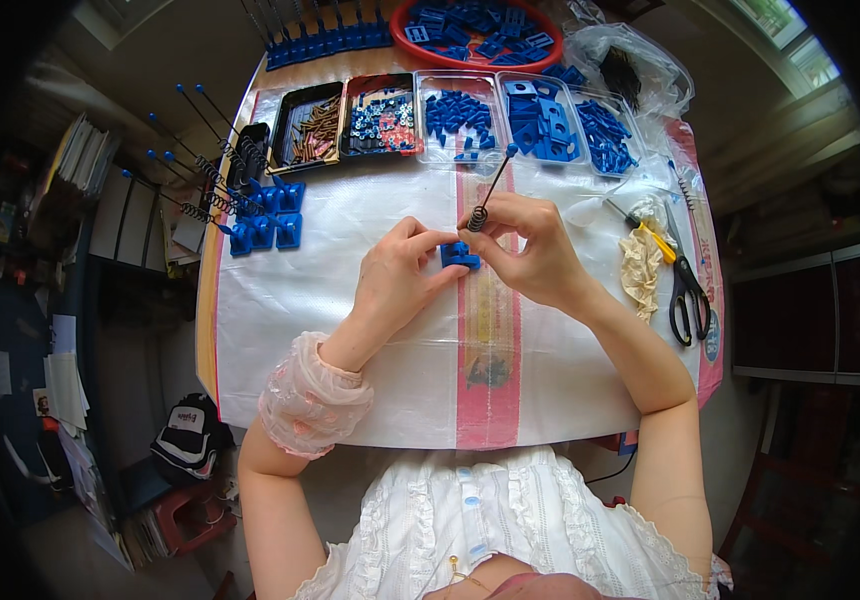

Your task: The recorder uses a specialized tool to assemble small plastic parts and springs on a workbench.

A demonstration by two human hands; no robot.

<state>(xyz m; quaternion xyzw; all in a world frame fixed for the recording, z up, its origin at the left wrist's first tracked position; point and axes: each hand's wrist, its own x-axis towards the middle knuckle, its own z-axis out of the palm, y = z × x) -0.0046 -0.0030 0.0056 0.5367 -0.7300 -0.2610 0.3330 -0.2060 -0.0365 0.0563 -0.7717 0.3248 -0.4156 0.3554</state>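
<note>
Near the middle of the table my left hand [397, 268] steadies a small blue plastic base [459, 257] between thumb and fingers. Just above and to its right, my right hand [535, 248] pinches the lower end of a thin black rod with a blue ball tip [512, 150]. A black coil spring [477, 218] sits around the rod, close to my fingertips. The rod leans up and slightly right over the base. My fingers hide whether its lower end touches the base.
Trays of brass-coloured screws [317, 130], nuts [382, 118] and blue parts [458, 115] line the back. A red basin [400, 35] stands behind them. Blue bases with spring rods [262, 215] are at left. Scissors [690, 300] and a yellow-handled screwdriver [658, 243] lie right.
</note>
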